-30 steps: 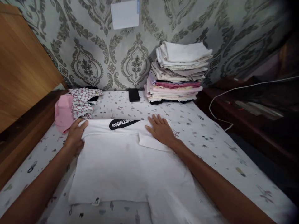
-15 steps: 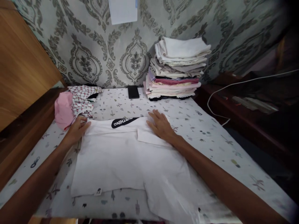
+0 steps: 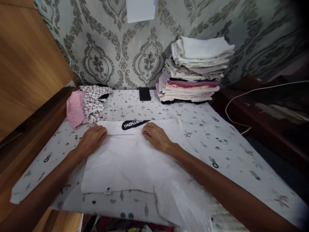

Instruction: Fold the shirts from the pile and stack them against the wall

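A white shirt (image 3: 123, 164) lies partly folded on the patterned sheet, its black oval print with white lettering showing at the far edge. My left hand (image 3: 93, 139) has its fingers curled closed on the shirt's far left part. On the fold just right of centre, beside the print, my right hand (image 3: 156, 137) is closed on the cloth. The fingertips of both hands are partly hidden. A translucent, crinkled part spreads below my right forearm.
A tall stack of folded clothes (image 3: 195, 71) stands at the back right, near a black phone (image 3: 145, 94). Crumpled pink and patterned clothes (image 3: 77, 108) lie back left, by a wooden panel (image 3: 31, 61). A white cable (image 3: 265, 87) crosses the dark furniture at right.
My left hand has moved inward from the shirt's far left corner. My right hand has moved left toward the print, and its spread fingers have closed. The view has shifted slightly.
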### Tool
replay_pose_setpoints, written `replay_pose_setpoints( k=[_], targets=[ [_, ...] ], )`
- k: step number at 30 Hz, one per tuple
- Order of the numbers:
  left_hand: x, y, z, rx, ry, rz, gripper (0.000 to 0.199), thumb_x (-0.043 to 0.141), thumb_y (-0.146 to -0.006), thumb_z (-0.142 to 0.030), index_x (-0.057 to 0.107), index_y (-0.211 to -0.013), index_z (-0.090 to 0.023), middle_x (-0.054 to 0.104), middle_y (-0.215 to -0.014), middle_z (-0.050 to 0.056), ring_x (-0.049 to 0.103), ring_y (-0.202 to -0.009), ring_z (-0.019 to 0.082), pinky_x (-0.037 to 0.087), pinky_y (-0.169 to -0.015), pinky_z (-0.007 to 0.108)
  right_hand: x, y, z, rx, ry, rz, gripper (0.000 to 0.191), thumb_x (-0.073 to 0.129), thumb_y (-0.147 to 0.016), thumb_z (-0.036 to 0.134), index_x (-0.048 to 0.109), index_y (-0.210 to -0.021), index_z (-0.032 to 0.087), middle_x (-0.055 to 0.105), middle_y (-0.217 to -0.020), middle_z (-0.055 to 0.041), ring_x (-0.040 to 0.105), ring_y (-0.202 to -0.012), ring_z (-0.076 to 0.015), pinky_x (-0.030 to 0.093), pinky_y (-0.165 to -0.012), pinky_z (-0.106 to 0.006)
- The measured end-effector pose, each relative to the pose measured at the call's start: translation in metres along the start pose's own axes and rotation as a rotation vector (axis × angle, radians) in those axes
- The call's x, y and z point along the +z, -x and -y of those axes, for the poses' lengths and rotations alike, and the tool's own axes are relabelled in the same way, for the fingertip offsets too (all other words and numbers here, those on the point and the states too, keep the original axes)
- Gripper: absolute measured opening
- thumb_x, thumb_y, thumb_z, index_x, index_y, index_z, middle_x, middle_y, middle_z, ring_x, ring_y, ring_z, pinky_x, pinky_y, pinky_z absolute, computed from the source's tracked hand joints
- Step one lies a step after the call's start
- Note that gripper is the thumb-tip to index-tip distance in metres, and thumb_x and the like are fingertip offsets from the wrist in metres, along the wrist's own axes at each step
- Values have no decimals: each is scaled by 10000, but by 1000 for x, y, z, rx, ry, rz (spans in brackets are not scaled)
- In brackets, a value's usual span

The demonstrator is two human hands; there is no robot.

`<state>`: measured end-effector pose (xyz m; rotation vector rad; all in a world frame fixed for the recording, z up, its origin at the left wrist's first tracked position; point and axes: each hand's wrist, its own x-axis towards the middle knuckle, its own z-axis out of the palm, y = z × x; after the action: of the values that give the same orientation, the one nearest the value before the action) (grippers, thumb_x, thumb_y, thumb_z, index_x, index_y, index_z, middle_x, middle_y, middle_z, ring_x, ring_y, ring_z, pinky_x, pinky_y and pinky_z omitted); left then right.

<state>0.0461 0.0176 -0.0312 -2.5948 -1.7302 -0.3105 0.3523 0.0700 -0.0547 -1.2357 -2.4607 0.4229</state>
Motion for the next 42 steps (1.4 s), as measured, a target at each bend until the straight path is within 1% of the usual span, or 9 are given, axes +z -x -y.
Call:
replay_pose_setpoints(
  k=[4,10,15,20,25,30,37,39,42],
  targets=[
    [-2,10,1,-87,-50,-26,225,360,-949,-287,539,-832,-216,620,-849,84,567,-858,258,433,-788,382,0,3,-3,-12,-86,-31,166,508,-868,89,583,-784,211,633,-917,-47,578,-914,-199,480,-762,-315],
    [2,26,9,-603,54,14,381,530,-862,-562,508,-1031,-221,646,-1043,72,621,-939,263,434,-687,324,6,6,-6,-70,-116,-101,152,476,-906,167,602,-841,221,643,-924,-61,581,-913,-214,490,-757,-329],
    [5,22,14,-554,213,-5,222,539,-803,-422,460,-726,-229,549,-748,-5,540,-723,194,358,-622,290,9,7,-7,-77,-118,-134,142,481,-910,178,595,-839,224,643,-911,-59,582,-912,-224,488,-780,-347],
    [11,18,15,-558,562,-158,128,524,-694,-304,424,-710,-226,434,-637,-56,430,-615,136,316,-571,248,9,8,-8,-94,-117,-135,152,472,-928,193,601,-853,225,647,-926,-64,579,-906,-226,492,-774,-350],
    [7,14,16,-743,987,-168,297,582,-648,-304,471,-916,-241,496,-636,-85,443,-501,111,296,-476,210,11,8,-8,-122,-82,-146,155,473,-929,176,604,-857,213,648,-913,-68,571,-897,-228,488,-769,-350],
    [6,-19,26,-960,1095,-293,439,709,-682,-439,486,-1008,-248,559,-641,-72,503,-484,109,313,-451,190,11,8,-9,-141,-50,-162,152,484,-930,174,610,-854,212,655,-908,-65,575,-882,-224,485,-748,-337],
    [13,-62,66,-816,1249,-437,419,724,-663,-309,498,-1010,-240,697,-828,-10,678,-749,147,510,-646,228,13,9,-10,-147,-68,-172,160,477,-937,185,617,-864,209,653,-905,-70,583,-887,-226,496,-755,-342],
    [16,-60,71,-723,1111,-334,331,685,-706,-356,539,-972,-222,689,-807,1,676,-769,169,523,-682,262,13,9,-11,-151,-72,-171,166,473,-939,191,623,-872,210,656,-914,-72,584,-896,-231,501,-765,-351],
    [20,-48,68,-489,635,-167,235,608,-774,-380,613,-921,-197,680,-858,37,654,-854,221,523,-775,337,14,9,-12,-161,-71,-171,171,493,-936,218,650,-1001,214,667,-972,-79,588,-933,-245,516,-802,-383]
  ],
)
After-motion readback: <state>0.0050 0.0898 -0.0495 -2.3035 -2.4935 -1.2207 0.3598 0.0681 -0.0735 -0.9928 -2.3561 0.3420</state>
